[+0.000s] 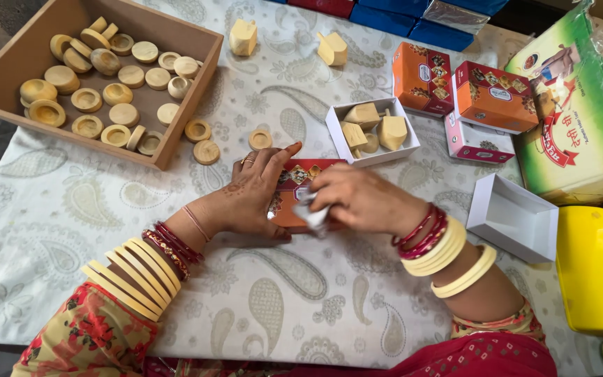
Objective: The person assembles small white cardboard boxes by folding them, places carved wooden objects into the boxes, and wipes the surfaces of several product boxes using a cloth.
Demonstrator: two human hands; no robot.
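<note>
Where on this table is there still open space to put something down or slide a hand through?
Bare cloth lies below the wooden tray, left of the left hand. More lies along the near edge, in front of both wrists. It is crowded around the right hand, among the orange box, the white tray of wooden pieces, the closed cartons and the empty white tray.

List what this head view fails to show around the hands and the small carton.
- Orange-red printed cardboard carton: lower half hidden by both hands.
- Small shiny white scrap under the right hand: too crumpled to identify.
- Left hand: palm side hidden.
- Yellow plastic device: cut off by the right edge.
</note>
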